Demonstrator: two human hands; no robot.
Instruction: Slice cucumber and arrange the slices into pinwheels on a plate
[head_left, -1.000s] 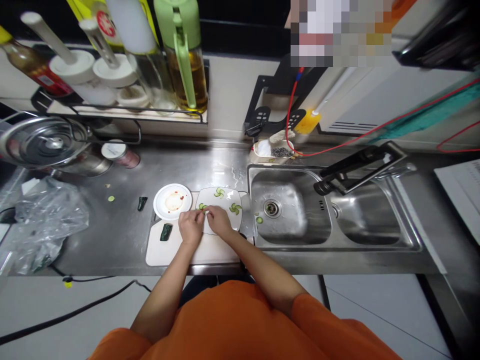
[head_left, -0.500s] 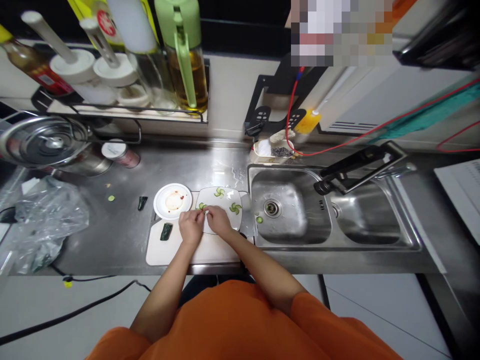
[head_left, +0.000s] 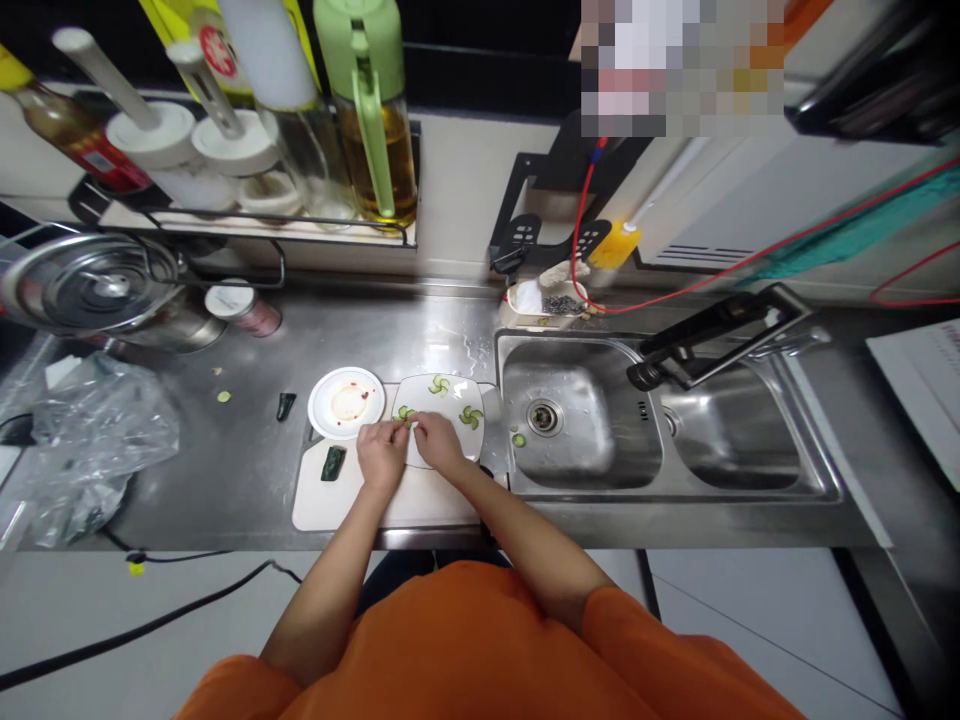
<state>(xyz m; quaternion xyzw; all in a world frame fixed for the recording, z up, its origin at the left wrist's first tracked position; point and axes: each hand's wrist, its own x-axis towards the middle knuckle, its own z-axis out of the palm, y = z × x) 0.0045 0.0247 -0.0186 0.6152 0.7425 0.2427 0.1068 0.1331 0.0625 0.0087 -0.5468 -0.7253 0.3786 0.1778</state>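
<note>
Over the left part of a square white plate (head_left: 460, 448), my left hand (head_left: 381, 455) and my right hand (head_left: 439, 443) meet with fingers curled in. Their fingertips pinch at green cucumber slices (head_left: 404, 413), which they partly cover. Two other fans of cucumber slices lie on that plate: one at its far edge (head_left: 439, 384), one at its right (head_left: 471, 417). A round white plate (head_left: 320, 420) with red bits stands just left. Beneath both is a pale cutting board (head_left: 319, 508), carrying a dark green cucumber piece (head_left: 333, 463).
Another cucumber piece (head_left: 285, 406) and a small slice (head_left: 224, 397) lie on the steel counter (head_left: 225, 470). A crumpled plastic bag (head_left: 101, 410) is far left. To the right is a double sink (head_left: 577, 420) with a black faucet (head_left: 690, 345). Bottles (head_left: 375, 150) stand on the shelf.
</note>
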